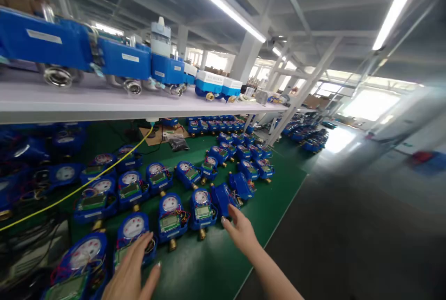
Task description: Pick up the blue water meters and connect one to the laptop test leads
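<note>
Your right hand (240,231), empty and unclenched, has a tipped blue meter (224,198) just beyond it; your left hand (129,272), loosely spread, overlaps an uncovered meter (134,226), contact unclear. Sweeping sideways could snag exposed wires (152,244).

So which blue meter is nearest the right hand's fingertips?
The blue meter just beyond the right hand. The neighbour to its left shows a white dial; this one shows none.
</note>
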`<state>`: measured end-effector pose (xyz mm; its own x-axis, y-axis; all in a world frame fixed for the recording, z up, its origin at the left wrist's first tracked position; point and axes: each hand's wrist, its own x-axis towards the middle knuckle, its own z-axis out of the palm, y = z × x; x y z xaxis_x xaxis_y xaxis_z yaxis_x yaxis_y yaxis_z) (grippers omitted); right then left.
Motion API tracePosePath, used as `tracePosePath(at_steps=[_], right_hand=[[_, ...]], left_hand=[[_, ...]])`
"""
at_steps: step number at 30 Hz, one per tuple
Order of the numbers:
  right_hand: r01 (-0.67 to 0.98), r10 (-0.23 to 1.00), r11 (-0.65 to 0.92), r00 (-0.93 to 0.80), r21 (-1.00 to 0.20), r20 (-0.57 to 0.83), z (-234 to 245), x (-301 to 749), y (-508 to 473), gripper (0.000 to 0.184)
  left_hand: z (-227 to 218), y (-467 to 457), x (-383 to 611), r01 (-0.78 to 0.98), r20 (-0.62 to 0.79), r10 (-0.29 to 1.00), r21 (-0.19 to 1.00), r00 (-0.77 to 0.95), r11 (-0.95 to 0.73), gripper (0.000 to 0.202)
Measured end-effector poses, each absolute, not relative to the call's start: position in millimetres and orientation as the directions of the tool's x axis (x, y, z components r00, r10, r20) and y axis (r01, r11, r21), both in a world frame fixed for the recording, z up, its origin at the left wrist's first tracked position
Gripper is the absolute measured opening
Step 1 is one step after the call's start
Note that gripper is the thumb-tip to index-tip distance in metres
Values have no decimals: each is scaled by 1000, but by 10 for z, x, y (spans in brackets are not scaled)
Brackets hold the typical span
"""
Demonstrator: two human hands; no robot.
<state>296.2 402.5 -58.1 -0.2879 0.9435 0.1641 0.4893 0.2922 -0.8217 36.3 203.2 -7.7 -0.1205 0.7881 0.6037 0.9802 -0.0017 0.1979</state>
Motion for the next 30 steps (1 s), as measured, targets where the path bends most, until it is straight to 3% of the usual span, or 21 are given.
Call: tracePosePath(at_steps=[4, 7, 10, 13, 21, 26, 30], right_hand=[[551, 940, 278, -325, -787, 104, -546, 2852, 4754, 63], [620, 941, 244, -337, -746, 28, -473, 2698, 5177, 60], [699, 933, 237, -357, -675, -42, -411, 2521, 5556, 53], [753, 903, 264, -413, -603, -120, -417, 2336, 5901, 46], [790, 786, 366, -546, -493, -291, -533, 1991, 6563, 46], [689, 640, 499, -702, -526, -313, -516, 1918, 7047, 43], [551, 490, 590, -825, -590, -282, -467, 1745, 7452, 41]], left_hand=[[125, 2668, 468, 966, 557, 803, 242, -213, 89, 43], [319, 3168, 529, 927, 337, 889, 314, -309, 203, 49], [484, 3679, 629, 898, 118, 911, 260, -395, 355, 59], [523, 4216, 763, 876, 6, 889, 175, -458, 450, 68], [68, 5367, 883, 763, -160, 751, -23, -641, 646, 84], [-65, 5592, 846, 719, -159, 701, -137, -695, 681, 66], [-27, 5764, 606, 687, -144, 672, -175, -726, 705, 63]])
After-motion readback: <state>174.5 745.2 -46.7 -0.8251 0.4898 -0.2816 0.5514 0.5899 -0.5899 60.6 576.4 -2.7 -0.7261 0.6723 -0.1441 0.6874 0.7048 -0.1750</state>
